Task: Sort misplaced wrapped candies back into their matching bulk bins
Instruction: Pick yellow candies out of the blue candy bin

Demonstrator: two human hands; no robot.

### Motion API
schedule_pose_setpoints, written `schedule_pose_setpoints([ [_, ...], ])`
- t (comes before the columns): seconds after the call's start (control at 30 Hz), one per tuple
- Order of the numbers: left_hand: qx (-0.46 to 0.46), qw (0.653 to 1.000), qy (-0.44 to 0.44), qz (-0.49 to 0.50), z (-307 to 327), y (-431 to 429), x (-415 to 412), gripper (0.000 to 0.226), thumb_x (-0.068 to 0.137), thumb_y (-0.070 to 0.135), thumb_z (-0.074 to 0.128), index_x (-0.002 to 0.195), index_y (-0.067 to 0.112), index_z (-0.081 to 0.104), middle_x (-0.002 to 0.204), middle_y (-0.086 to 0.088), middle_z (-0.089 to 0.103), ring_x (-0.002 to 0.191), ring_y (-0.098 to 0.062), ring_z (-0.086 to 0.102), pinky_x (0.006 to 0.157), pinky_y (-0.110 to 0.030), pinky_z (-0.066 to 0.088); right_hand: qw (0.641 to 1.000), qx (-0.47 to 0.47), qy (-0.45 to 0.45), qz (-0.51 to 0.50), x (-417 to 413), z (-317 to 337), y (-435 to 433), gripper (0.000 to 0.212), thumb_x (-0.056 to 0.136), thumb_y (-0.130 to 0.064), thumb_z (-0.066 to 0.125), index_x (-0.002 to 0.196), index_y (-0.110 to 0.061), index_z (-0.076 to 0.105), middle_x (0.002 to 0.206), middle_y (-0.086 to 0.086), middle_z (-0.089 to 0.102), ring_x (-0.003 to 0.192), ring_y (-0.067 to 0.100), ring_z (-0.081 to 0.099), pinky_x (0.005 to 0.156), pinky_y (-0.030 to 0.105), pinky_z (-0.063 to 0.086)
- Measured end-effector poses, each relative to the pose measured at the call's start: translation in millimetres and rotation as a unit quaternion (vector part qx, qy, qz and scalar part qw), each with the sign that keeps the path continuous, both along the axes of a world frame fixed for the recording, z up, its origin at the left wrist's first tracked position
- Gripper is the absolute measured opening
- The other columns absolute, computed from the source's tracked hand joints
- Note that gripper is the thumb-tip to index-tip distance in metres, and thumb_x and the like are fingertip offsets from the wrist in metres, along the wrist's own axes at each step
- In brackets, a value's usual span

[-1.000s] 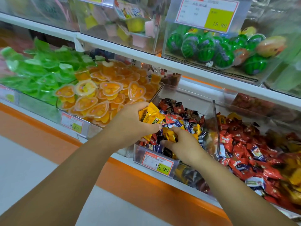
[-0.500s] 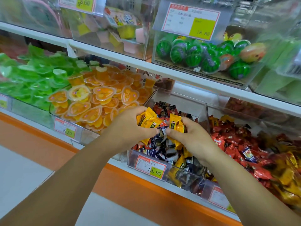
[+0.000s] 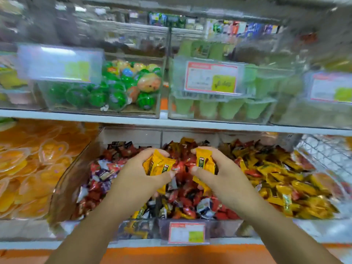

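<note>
Two clutches of yellow-wrapped candies are held up, one in each hand, above the middle of three clear bulk bins on the lower shelf. The left hand (image 3: 137,180) grips at least two of the yellow-wrapped candies (image 3: 159,165), its fingers (image 3: 152,151) curled over them and the thumb pressing from below. The right hand (image 3: 228,180) pinches at least one more (image 3: 203,162); motion blur hides the exact count. The wrappers are glossy gold with a dark label.

Under the hands lies the red-candy bin (image 3: 190,204). A mixed bin (image 3: 102,176) sits to its left and a yellow-candy bin (image 3: 285,187) to its right. A price tag (image 3: 187,232) fronts the near edge. Orange jelly cups (image 3: 28,168) fill the far left, and watermelon-shaped sweets (image 3: 99,98) sit on the shelf above.
</note>
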State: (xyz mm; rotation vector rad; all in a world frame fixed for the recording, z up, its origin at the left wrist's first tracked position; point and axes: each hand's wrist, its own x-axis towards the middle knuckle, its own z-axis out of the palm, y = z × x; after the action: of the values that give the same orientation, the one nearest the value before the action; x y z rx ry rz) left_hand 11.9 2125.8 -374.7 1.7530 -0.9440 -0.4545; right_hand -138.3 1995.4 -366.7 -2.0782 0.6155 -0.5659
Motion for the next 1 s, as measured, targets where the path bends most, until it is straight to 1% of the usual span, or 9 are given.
schedule_pose_setpoints([
  [0.17,-0.009,0.993,-0.09,-0.082,7.4,-88.1,-64.0,0.021,0.08,0.029,0.076,0.094,0.029,0.061,0.06,0.016,0.056,0.049,0.004,0.049,0.048,-0.009,0.035,0.982,-0.096,0.026,-0.161,-75.7,-6.0,-63.7,0.028,0.095,-0.036,0.055,0.121,-0.043,0.047,0.082,-0.007,0.064,0.053,0.003,0.054,0.051,0.017,0.04],
  [0.23,-0.003,0.985,-0.15,-0.082,9.4,-127.9,-81.1,0.019,0.078,0.029,0.076,0.09,0.028,0.06,0.068,0.02,0.057,0.062,0.008,0.053,0.056,-0.007,0.039,0.962,-0.144,0.021,-0.23,-94.8,-10.8,-95.2,0.026,0.095,-0.033,0.057,0.12,-0.036,0.052,0.092,-0.003,0.064,0.069,0.009,0.058,0.062,0.025,0.042],
  [0.3,0.03,0.973,-0.22,-0.07,7.6,-171.0,-94.6,0.015,0.08,0.034,0.07,0.086,0.024,0.061,0.081,0.01,0.066,0.081,-0.008,0.063,0.07,-0.022,0.049,0.937,-0.191,0.034,-0.29,-104.7,-16.1,-128.3,0.017,0.094,-0.032,0.057,0.108,-0.022,0.056,0.093,0.006,0.058,0.086,0.028,0.058,0.066,0.033,0.037],
  [0.4,0.107,0.938,-0.329,-0.011,5.7,-227.5,-106.6,0.03,0.088,0.039,0.058,0.112,0.021,0.061,0.114,-0.009,0.065,0.107,-0.031,0.059,0.084,-0.032,0.047,0.915,-0.21,0.07,-0.337,-104.1,-21.8,-177.7,0.008,0.093,-0.025,0.057,0.096,-0.018,0.059,0.102,0.015,0.06,0.097,0.036,0.058,0.068,0.035,0.037],
  [0.5,0.14,0.93,-0.338,-0.029,-5.1,-267.5,-96.3,0.049,0.089,0.048,0.057,0.13,0.022,0.051,0.132,-0.009,0.056,0.119,-0.03,0.054,0.095,-0.035,0.044,0.908,-0.305,0.109,-0.268,-94.8,-40.8,-216.4,0.04,0.088,-0.034,0.045,0.124,-0.028,0.063,0.127,0.012,0.058,0.119,0.036,0.051,0.101,0.039,0.032],
  [0.57,0.166,0.92,-0.34,-0.104,-19.5,-281.5,-85.6,0.064,0.084,0.061,0.057,0.134,0.025,0.043,0.136,-0.005,0.051,0.124,-0.028,0.049,0.1,-0.039,0.043,0.892,-0.343,0.205,-0.21,-86.7,-58.8,-229.5,0.06,0.085,-0.057,0.022,0.132,-0.037,0.054,0.135,0.002,0.054,0.128,0.032,0.045,0.105,0.044,0.027],
  [0.7,0.268,0.827,-0.46,-0.183,-38.1,-292.3,-74.6,0.076,0.093,0.066,0.027,0.153,0.023,0.009,0.162,0.001,-0.001,0.149,-0.024,0.0,0.119,-0.048,0.013,0.876,-0.337,0.301,-0.168,-84.5,-71.9,-233.9,0.084,0.07,-0.058,-0.013,0.147,-0.048,0.02,0.156,-0.011,0.025,0.144,0.019,0.021,0.113,0.044,0.018],
  [0.8,0.256,0.846,-0.425,-0.197,-33.0,-289.2,-75.7,0.076,0.093,0.066,0.026,0.154,0.026,0.004,0.162,0.003,-0.006,0.149,-0.021,-0.006,0.12,-0.045,0.005,0.889,-0.315,0.287,-0.165,-85.7,-67.5,-230.8,0.082,0.073,-0.06,-0.01,0.148,-0.044,0.021,0.157,-0.012,0.023,0.145,0.018,0.018,0.114,0.044,0.014],
  [1.0,0.143,0.911,-0.339,-0.187,-6.0,-221.7,-64.9,0.066,0.095,0.058,0.038,0.153,0.035,0.016,0.16,0.01,0.012,0.147,-0.011,0.01,0.119,-0.031,0.014,0.944,-0.24,0.165,-0.158,-99.4,-36.5,-203.2,0.033,0.101,-0.035,0.039,0.125,-0.023,0.058,0.129,-0.001,0.056,0.126,0.023,0.044,0.104,0.046,0.034],
])
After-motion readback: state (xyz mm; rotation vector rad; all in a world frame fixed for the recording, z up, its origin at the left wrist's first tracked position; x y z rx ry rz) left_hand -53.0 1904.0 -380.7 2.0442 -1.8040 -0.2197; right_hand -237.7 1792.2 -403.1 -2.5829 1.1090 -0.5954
